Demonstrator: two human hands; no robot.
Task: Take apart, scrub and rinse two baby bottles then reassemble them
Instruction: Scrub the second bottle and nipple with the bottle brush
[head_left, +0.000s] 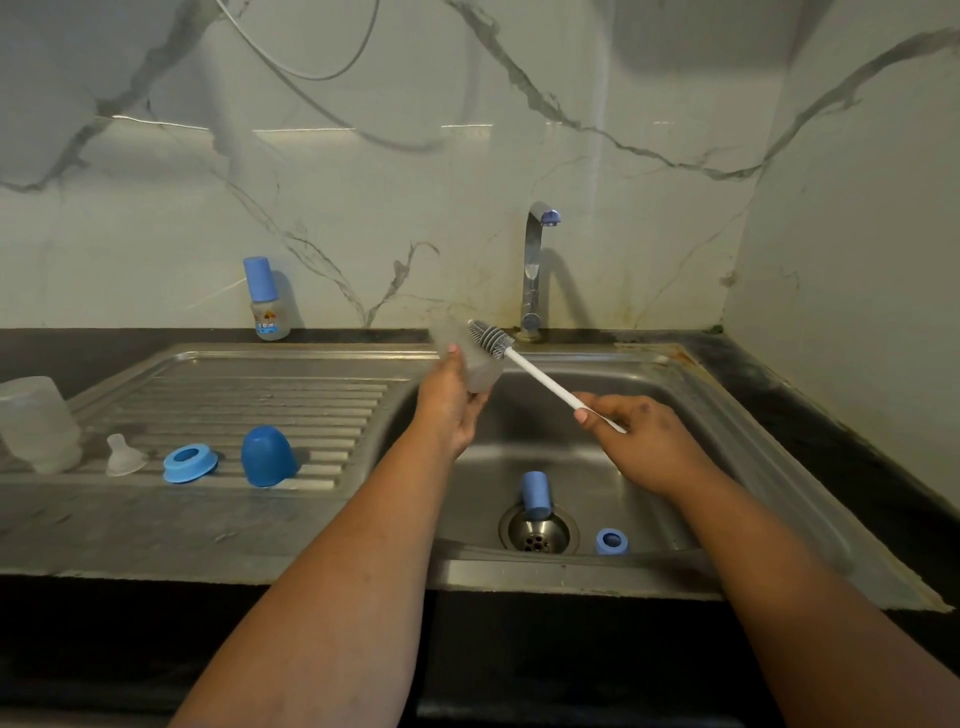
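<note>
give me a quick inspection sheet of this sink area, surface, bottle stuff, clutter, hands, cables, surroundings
surface: steel sink with ribbed drainboard, set in a dark counter.
job's things: clear bottle body in left hand; bottle brush in right hand, head outside the bottle; blue cap and blue ring in basin; upturned bottle, nipple, collar, dome cap on drainboard; small capped bottle by the wall.
clutter: nothing seen.
hands: both gripping.
cables: loose cable hanging across the wall.
surroundings: marble-look wall, faucet, no water running.
</note>
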